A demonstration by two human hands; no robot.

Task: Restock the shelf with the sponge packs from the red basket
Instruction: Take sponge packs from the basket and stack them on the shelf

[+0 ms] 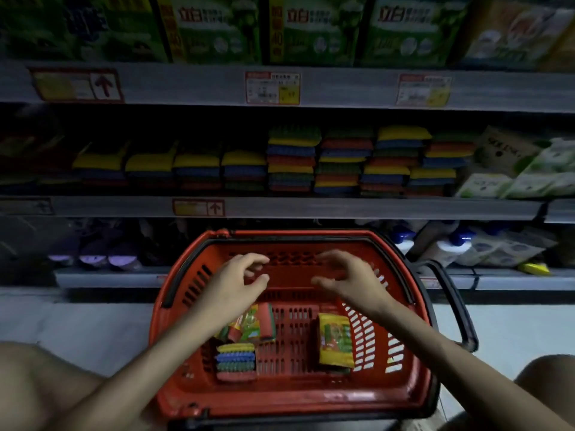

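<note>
The red basket [186, 387] sits on the floor in front of the shelves. Three sponge packs lie inside: a striped yellow, blue, green and red pack [235, 362] at the front left, a wrapped pack [253, 321] behind it, and a yellow-wrapped pack [336, 340] on the right. My left hand [238, 283] and my right hand [348, 279] hover above the basket's far half, fingers loosely curled, holding nothing. Stacks of the same coloured sponge packs [342, 163] fill the middle shelf [311, 206].
Green boxes [214, 29] stand on the top shelf. White packets [529, 169] sit at the right of the middle shelf. The bottom shelf holds purple pouches [105, 256] and white bottles [448, 247]. The basket's black handle [451, 293] hangs to the right. My knees flank the basket.
</note>
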